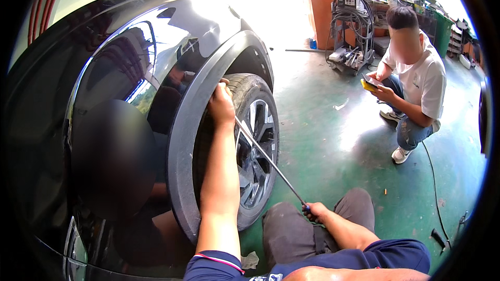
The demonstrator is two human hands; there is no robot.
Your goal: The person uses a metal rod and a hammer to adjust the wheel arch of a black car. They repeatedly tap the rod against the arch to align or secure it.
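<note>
A black car's front wheel arch point(179, 125) curves along my left side, over a tyre point(245, 91) with a dark and silver alloy wheel point(255, 151). My left hand point(223, 105) is up in the gap between arch trim and tyre, its fingers curled; what they grip, if anything, is hidden. Low in front of my knees, my right hand point(315, 212) is closed round the blue handle of a long metal rod point(273, 165). The rod slants up across the wheel to my left wrist, where its far end goes out of sight.
A person point(416, 80) in a white shirt squats at the right, holding a yellow-cased phone point(370, 84). Behind stands a wheeled cart point(351, 31) with coiled cables. A black cable point(435, 182) runs along the green floor point(323, 130). The glossy fender point(120, 67) mirrors the surroundings.
</note>
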